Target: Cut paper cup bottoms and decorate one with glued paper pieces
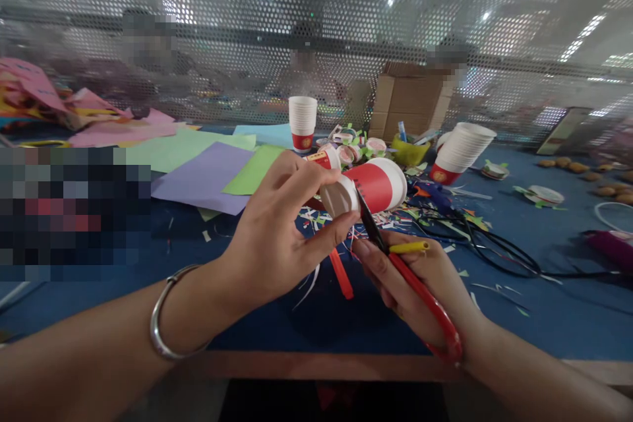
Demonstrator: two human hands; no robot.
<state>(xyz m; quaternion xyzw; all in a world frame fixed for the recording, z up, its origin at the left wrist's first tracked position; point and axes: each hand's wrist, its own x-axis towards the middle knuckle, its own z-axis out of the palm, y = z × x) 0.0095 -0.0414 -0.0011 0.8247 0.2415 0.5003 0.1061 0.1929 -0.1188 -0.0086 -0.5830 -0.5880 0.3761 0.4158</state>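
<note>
My left hand (270, 231) pinches the white round base (339, 196) of a paper cup between fingers and thumb. Right behind it lies the red and white cup body (378, 184), tilted on its side; whether base and body are still joined, I cannot tell. Red-handled scissors (420, 297) are gripped in my right hand (420, 277), their dark blade against the edge of the base. A short yellow piece (409, 247) sticks out by the scissors' pivot. Another red and white cup (324, 158) shows partly behind my left fingers.
Stacked paper cups (302, 120) stand at the back, and a second stack (462, 148) leans at right. Coloured paper sheets (202, 175) spread at left. Paper scraps, a red pen-like piece (341, 273), black cables (494, 244) and a yellow-green container (410, 148) lie about. Behind is a cardboard box (410, 102).
</note>
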